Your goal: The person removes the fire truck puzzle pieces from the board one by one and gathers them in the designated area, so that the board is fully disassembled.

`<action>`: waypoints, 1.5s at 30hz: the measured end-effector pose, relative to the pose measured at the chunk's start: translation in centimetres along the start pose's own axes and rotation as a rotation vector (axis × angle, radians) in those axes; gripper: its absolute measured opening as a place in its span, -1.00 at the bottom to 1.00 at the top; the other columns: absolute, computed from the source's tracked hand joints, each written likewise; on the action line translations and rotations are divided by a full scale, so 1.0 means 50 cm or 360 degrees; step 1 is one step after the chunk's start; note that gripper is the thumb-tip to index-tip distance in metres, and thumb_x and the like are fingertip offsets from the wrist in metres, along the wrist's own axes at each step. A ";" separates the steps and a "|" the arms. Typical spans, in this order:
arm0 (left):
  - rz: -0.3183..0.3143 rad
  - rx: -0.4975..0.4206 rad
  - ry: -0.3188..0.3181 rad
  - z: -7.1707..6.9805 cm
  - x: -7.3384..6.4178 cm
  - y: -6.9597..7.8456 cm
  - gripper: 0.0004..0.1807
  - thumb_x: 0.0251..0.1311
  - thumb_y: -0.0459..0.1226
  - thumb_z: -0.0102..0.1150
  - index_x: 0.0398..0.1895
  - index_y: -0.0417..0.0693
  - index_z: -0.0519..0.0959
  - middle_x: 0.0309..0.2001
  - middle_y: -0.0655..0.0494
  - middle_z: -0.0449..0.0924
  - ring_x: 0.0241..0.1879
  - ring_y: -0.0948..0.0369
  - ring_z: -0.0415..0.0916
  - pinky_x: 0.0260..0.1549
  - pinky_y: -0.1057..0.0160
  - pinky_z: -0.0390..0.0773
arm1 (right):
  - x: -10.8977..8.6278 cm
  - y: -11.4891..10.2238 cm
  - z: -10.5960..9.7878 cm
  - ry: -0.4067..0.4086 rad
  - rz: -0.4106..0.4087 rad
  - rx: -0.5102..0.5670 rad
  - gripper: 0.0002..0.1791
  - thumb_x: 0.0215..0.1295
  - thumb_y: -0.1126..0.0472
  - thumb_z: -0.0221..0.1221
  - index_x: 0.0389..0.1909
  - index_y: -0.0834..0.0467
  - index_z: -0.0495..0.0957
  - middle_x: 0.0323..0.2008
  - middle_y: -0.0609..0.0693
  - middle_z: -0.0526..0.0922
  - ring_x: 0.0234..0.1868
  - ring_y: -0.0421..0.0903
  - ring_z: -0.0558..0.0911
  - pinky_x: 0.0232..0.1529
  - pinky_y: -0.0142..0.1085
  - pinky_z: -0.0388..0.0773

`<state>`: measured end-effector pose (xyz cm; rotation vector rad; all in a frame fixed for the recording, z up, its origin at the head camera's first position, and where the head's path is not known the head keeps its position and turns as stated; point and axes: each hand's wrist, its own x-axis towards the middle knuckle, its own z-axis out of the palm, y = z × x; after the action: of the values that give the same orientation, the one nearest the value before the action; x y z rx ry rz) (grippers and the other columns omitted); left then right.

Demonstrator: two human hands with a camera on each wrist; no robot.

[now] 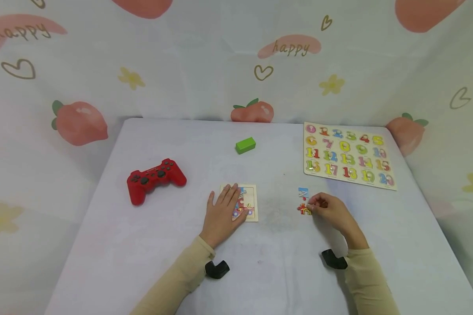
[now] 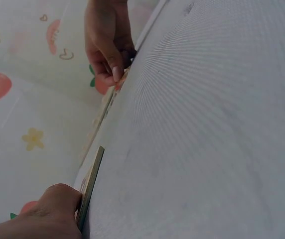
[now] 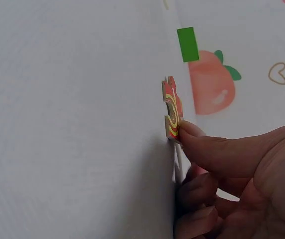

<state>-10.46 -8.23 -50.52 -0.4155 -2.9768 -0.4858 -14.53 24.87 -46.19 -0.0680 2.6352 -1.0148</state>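
Note:
My left hand [image 1: 222,214] lies flat with its fingers spread over a small square puzzle board [image 1: 253,192], covering its left part. Some coloured pieces sit in that board. In the right wrist view, the thumb of my right hand [image 3: 242,169] is on the edge of a red and yellow jigsaw piece [image 3: 173,112], which tilts up from the table. The fingers of the right hand curl in to pinch this piece. Just beyond it lies a blue jigsaw piece [image 1: 303,191] with white marks. The left wrist view shows the small board's edge [image 2: 93,179] beside the left hand.
A number puzzle board [image 1: 348,155] lies at the back right. A green block [image 1: 245,145] stands at the back middle. On the left is a red game controller [image 1: 155,179]. A patterned cloth [image 1: 201,65] hangs behind the white-covered table [image 1: 260,271].

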 end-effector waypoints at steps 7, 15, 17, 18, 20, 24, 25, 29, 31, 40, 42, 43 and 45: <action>0.0018 0.0006 -0.0006 0.001 -0.001 -0.003 -0.25 0.31 0.19 -0.10 0.46 0.02 0.19 0.48 0.14 0.10 0.48 0.14 -0.02 0.35 -0.21 -0.08 | -0.001 -0.011 0.004 0.0016 -0.0027 -0.0077 -0.80 0.26 0.17 0.24 -0.24 0.23 0.54 -0.41 0.00 0.48 -0.36 -0.11 0.41 -0.38 -0.33 0.33; 0.0043 -0.0027 -0.0053 -0.003 0.001 -0.012 -0.38 0.43 0.05 -0.20 0.47 0.05 0.15 0.49 0.17 0.06 0.48 0.17 -0.03 0.37 -0.19 -0.10 | -0.007 -0.067 0.017 0.0121 -0.0186 -0.0103 -0.84 0.29 0.17 0.21 -0.26 0.19 0.52 -0.45 -0.01 0.56 -0.44 -0.13 0.46 -0.48 -0.34 0.39; 0.0051 -0.0030 -0.0047 -0.004 0.002 -0.013 -0.41 0.45 0.02 -0.23 0.47 0.05 0.16 0.49 0.18 0.06 0.48 0.17 -0.03 0.37 -0.19 -0.08 | -0.007 -0.097 0.037 0.0132 -0.0293 -0.0086 -0.88 0.29 0.21 0.21 -0.28 0.19 0.53 -0.46 -0.02 0.56 -0.47 -0.15 0.46 -0.49 -0.35 0.39; 0.0053 -0.0030 -0.0048 -0.005 0.002 -0.014 -0.41 0.45 0.01 -0.24 0.47 0.05 0.15 0.49 0.18 0.06 0.48 0.17 -0.03 0.37 -0.19 -0.08 | -0.006 -0.113 0.049 0.0123 -0.0345 -0.0072 -0.90 0.28 0.23 0.22 -0.29 0.18 0.53 -0.47 -0.03 0.56 -0.48 -0.16 0.45 -0.49 -0.35 0.40; 0.0057 -0.0025 -0.0039 -0.006 0.001 -0.015 -0.42 0.45 0.01 -0.24 0.47 0.05 0.16 0.49 0.17 0.07 0.48 0.17 -0.01 0.36 -0.19 -0.07 | -0.003 -0.142 0.079 0.0095 -0.0457 -0.0057 -0.92 0.26 0.26 0.23 -0.30 0.18 0.54 -0.47 -0.05 0.55 -0.49 -0.19 0.44 -0.49 -0.37 0.40; 0.0055 -0.0024 -0.0036 -0.008 0.001 -0.014 -0.42 0.45 0.00 -0.22 0.47 0.03 0.16 0.49 0.17 0.06 0.47 0.16 -0.01 0.36 -0.19 -0.06 | 0.008 -0.185 0.142 0.0007 -0.0607 -0.0100 -0.87 0.21 0.26 0.28 -0.27 0.17 0.53 -0.46 -0.09 0.50 -0.48 -0.22 0.41 -0.46 -0.39 0.40; 0.0057 -0.0025 -0.0028 -0.008 0.002 -0.014 -0.42 0.45 -0.01 -0.21 0.46 0.03 0.17 0.48 0.16 0.07 0.47 0.16 0.00 0.36 -0.20 -0.05 | 0.010 -0.193 0.155 -0.0020 -0.0630 -0.0115 -0.84 0.20 0.26 0.29 -0.26 0.18 0.53 -0.45 -0.09 0.49 -0.47 -0.23 0.41 -0.45 -0.39 0.40; 0.0064 -0.0023 -0.0006 -0.007 0.003 -0.013 -0.43 0.45 -0.01 -0.20 0.45 0.02 0.20 0.47 0.16 0.10 0.47 0.16 0.02 0.35 -0.20 -0.03 | 0.014 -0.217 0.192 -0.0085 -0.0660 -0.0198 -0.78 0.18 0.24 0.30 -0.22 0.21 0.50 -0.44 -0.08 0.45 -0.46 -0.22 0.39 -0.42 -0.38 0.38; 0.0068 -0.0013 -0.0003 -0.005 0.004 -0.012 -0.43 0.45 -0.01 -0.21 0.45 0.02 0.20 0.47 0.16 0.10 0.47 0.16 0.02 0.34 -0.21 -0.02 | 0.013 -0.224 0.201 -0.0084 -0.0646 -0.0241 -0.77 0.18 0.23 0.31 -0.23 0.20 0.49 -0.44 -0.08 0.43 -0.46 -0.21 0.37 -0.43 -0.37 0.37; 0.0091 0.0036 0.0064 0.005 0.003 -0.016 -0.43 0.44 0.01 -0.22 0.44 0.04 0.22 0.46 0.16 0.14 0.45 0.16 0.06 0.33 -0.21 0.02 | 0.007 -0.234 0.214 0.0012 -0.0613 -0.0336 -0.79 0.15 0.27 0.33 -0.32 0.19 0.47 -0.46 -0.07 0.41 -0.46 -0.20 0.37 -0.44 -0.37 0.36; 0.0086 0.0033 0.0057 0.005 0.002 -0.016 -0.43 0.45 0.01 -0.22 0.45 0.05 0.21 0.46 0.17 0.13 0.46 0.17 0.05 0.33 -0.21 0.01 | 0.005 -0.234 0.216 0.0025 -0.0623 -0.0340 -0.79 0.14 0.27 0.33 -0.32 0.19 0.47 -0.46 -0.06 0.41 -0.45 -0.20 0.37 -0.44 -0.36 0.37; 0.0083 0.0033 0.0053 0.004 0.001 -0.016 -0.43 0.45 0.01 -0.22 0.45 0.05 0.21 0.46 0.17 0.13 0.46 0.17 0.04 0.33 -0.20 0.00 | 0.005 -0.234 0.217 0.0032 -0.0629 -0.0344 -0.79 0.14 0.28 0.33 -0.32 0.20 0.47 -0.46 -0.06 0.41 -0.45 -0.20 0.37 -0.43 -0.36 0.37; 0.0077 0.0029 0.0045 0.004 0.001 -0.017 -0.43 0.45 0.01 -0.22 0.45 0.05 0.21 0.46 0.17 0.12 0.46 0.17 0.04 0.34 -0.20 0.00 | 0.005 -0.234 0.219 0.0047 -0.0645 -0.0354 -0.79 0.14 0.28 0.33 -0.32 0.20 0.47 -0.46 -0.06 0.41 -0.45 -0.20 0.37 -0.43 -0.36 0.38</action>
<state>-10.73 -8.91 -50.95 -0.4737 -2.9343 -0.4551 -12.18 9.03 -46.18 -0.6645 2.8143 -0.8319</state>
